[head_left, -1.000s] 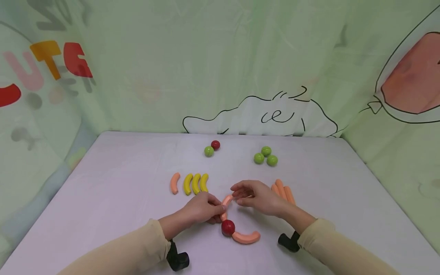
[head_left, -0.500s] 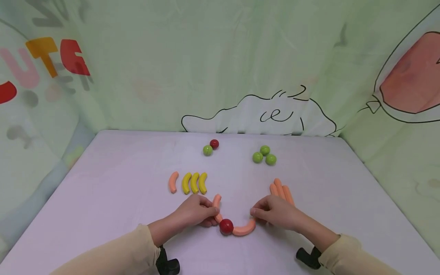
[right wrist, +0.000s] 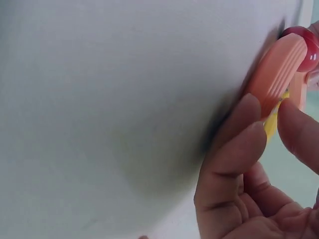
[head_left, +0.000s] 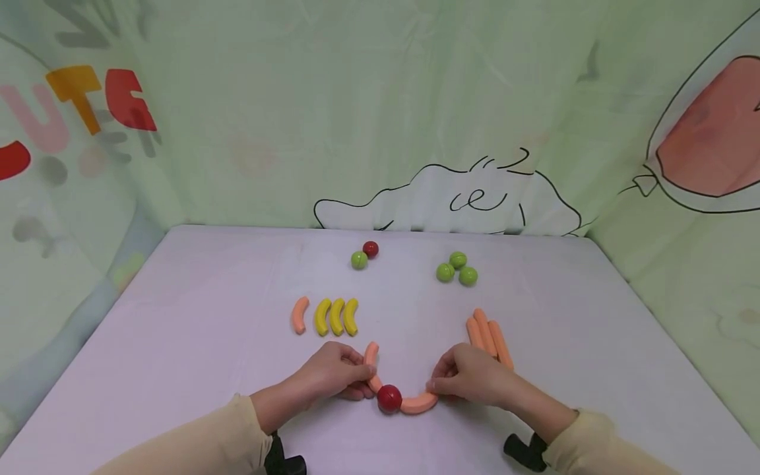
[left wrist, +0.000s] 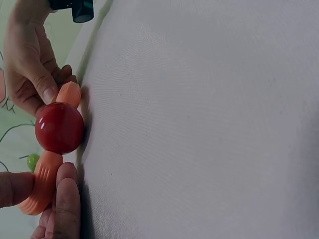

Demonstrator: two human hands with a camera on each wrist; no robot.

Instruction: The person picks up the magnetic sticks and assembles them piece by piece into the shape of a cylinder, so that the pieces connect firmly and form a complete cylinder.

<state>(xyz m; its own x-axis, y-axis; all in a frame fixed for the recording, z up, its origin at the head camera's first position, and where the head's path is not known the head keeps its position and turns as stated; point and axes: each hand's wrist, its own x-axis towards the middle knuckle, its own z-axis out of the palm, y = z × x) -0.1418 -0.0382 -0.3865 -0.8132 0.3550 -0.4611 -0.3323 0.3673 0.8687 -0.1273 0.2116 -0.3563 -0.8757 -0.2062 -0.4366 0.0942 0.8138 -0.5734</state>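
Note:
In the head view, my left hand (head_left: 341, 373) pinches a curved orange toy rod (head_left: 371, 354) between thumb and fingers. Its lower end meets a red ball (head_left: 389, 398). From the ball's other side a second curved orange rod (head_left: 417, 403) extends to the right. My right hand (head_left: 472, 375) holds that rod's outer end with its fingertips. The right wrist view shows the ridged surface of this right rod (right wrist: 279, 69), with fingers (right wrist: 249, 112) against its end. In the left wrist view the red ball (left wrist: 60, 128) sits between the two rods, just above the tabletop.
Beyond the hands lie a curved orange rod (head_left: 299, 315) and several curved yellow rods (head_left: 336, 316). Straight orange rods (head_left: 488, 335) lie behind my right hand. Green balls (head_left: 457, 269) and a red ball (head_left: 371, 249) beside a green one (head_left: 359, 260) are farther back.
My right hand has come down from near the left rod's upper end to the right rod's outer end. My left hand, rod and red ball have shifted slightly left and nearer.

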